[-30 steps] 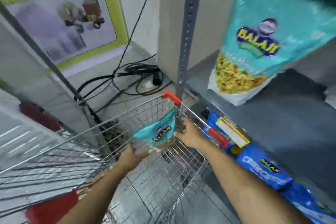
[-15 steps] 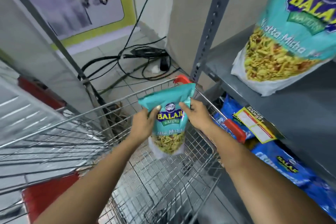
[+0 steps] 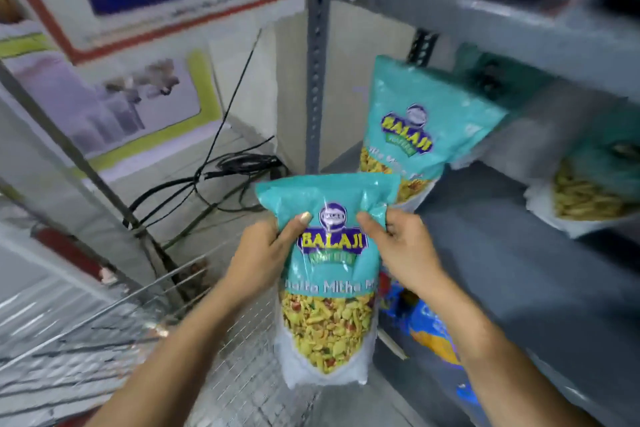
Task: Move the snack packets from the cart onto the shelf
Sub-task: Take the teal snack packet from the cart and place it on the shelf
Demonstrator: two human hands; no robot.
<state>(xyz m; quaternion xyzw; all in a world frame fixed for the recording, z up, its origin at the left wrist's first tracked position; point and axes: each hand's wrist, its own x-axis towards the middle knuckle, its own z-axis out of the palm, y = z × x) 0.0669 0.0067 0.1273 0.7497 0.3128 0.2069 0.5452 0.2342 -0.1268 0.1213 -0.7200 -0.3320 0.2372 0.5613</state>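
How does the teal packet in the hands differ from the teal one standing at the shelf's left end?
The held packet is gripped near its top by the left hand and right hand, hanging over the cart; the shelf packet rests on the grey shelf, untouched. The held packet hangs upright facing the camera; the shelf packet tilts. Both are teal with the same logo and a clear window showing yellow mix.

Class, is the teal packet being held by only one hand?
No: the left hand and the right hand both grip the teal packet.
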